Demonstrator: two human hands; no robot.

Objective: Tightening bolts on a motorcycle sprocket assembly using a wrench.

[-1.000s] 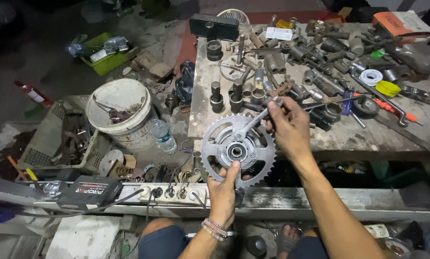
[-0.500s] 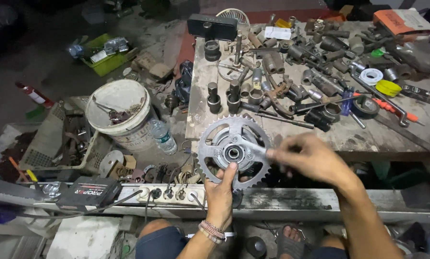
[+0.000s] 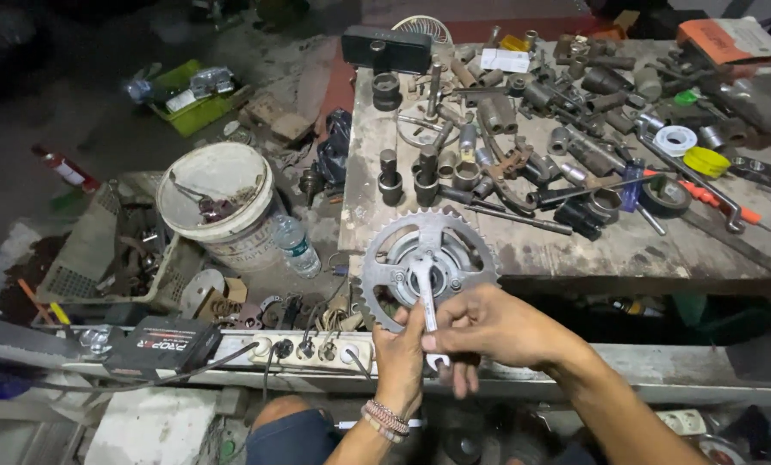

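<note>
My left hand [image 3: 400,349] clamps the grey toothed steel sprocket [image 3: 428,267] upright before the cluttered wooden workbench [image 3: 575,245]; my right hand [image 3: 489,327] grips a silver spanner [image 3: 426,297] seated at its hub, steadying for leverage.

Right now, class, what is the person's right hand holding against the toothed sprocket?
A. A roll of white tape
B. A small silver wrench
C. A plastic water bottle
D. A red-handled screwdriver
B: the right hand grips a small silver wrench laid across the centre of the sprocket, which the left hand holds from below.
</note>
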